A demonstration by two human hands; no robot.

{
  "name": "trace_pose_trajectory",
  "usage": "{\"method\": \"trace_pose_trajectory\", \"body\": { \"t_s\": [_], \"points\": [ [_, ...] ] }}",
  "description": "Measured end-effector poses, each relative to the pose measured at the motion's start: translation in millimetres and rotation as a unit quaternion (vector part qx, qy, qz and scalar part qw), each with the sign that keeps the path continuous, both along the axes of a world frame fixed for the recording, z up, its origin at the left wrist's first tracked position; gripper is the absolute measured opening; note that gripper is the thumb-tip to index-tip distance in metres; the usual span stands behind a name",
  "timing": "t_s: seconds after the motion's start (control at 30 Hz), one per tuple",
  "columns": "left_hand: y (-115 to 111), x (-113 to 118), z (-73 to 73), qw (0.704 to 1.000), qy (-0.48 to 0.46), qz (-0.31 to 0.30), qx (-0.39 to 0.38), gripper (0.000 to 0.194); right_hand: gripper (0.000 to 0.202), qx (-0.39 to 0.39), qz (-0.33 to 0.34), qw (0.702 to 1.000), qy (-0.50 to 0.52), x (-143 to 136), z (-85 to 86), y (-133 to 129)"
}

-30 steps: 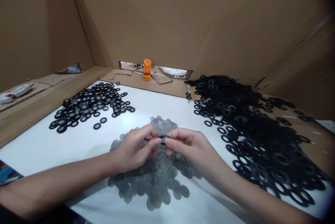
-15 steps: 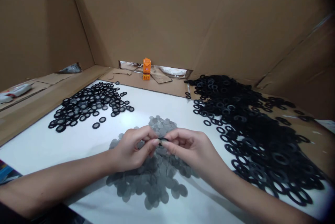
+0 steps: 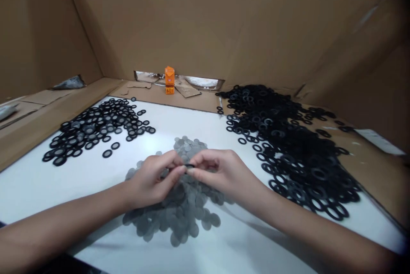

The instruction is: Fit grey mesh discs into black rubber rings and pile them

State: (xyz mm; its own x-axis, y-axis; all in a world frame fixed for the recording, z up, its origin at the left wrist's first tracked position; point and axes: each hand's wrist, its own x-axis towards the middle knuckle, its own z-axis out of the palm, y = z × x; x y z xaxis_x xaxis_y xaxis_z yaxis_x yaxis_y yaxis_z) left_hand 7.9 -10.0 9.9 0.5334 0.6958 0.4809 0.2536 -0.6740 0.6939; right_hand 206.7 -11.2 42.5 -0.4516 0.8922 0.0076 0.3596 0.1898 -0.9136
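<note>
Between my fingertips is a small black rubber ring (image 3: pixel 189 165), seen nearly edge-on. My left hand (image 3: pixel 156 176) pinches its left side, and my right hand (image 3: pixel 218 168) pinches its right side. Fingers cover most of the ring, so I cannot tell whether a disc sits in it. Below both hands a loose pile of thin grey mesh discs (image 3: pixel 182 210) spreads over the white board (image 3: pixel 105 197). At the left lies a heap of black rings with grey discs inside (image 3: pixel 92 124). A large heap of plain black rings (image 3: pixel 294 154) covers the right side.
Cardboard walls (image 3: pixel 179 18) enclose the work surface. Near the back wall's slot stands a small orange box (image 3: pixel 169 77) on another orange piece. A white card (image 3: pixel 379 141) lies at the right, and a crumpled plastic piece (image 3: pixel 69 82) at the far left.
The camera view has turned slightly, so everything appears shifted to the left. Both hands keep their pinch on the ring, which looks tilted a little flatter.
</note>
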Motion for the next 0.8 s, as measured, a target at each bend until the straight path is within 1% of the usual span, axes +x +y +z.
{"method": "trace_pose_trajectory", "body": {
  "t_s": [0.1,0.2,0.3,0.37,0.5,0.6,0.7,0.8],
  "points": [
    [-1.8,-0.3,-1.1,0.997,-0.022,-0.013,-0.066,0.014,0.015,-0.055,0.001,0.998,0.041,-0.7,0.5,-0.6],
    [-1.6,0.1,-4.9,0.989,-0.054,-0.011,-0.139,0.017,0.019,-0.095,-0.011,0.99,0.104,-2.2,-2.1,0.4],
    [0.4,0.7,-9.2,0.979,-0.076,-0.01,-0.188,0.019,0.022,-0.132,0.011,0.98,0.151,-2.4,-6.6,2.4],
    [2.6,0.6,-11.5,0.977,-0.072,-0.018,-0.202,0.02,0.023,-0.146,0.025,0.977,0.157,-1.6,-10.0,3.7],
    [5.6,-0.1,-13.0,0.975,-0.039,-0.037,-0.217,0.023,0.022,-0.131,0.015,0.981,0.143,0.1,-14.6,5.3],
    [5.0,0.2,-11.2,0.975,-0.029,-0.029,-0.22,0.024,0.02,-0.135,0.017,0.98,0.146,-0.6,-13.4,4.9],
    [3.3,1.0,-7.7,0.976,-0.019,-0.011,-0.219,0.026,0.017,-0.159,-0.008,0.976,0.15,-3.2,-10.3,3.1],
    [2.4,1.4,-4.9,0.98,0.008,-0.009,-0.199,0.03,0.016,-0.168,-0.035,0.972,0.159,-5.9,-9.8,1.5]
  ]
}}
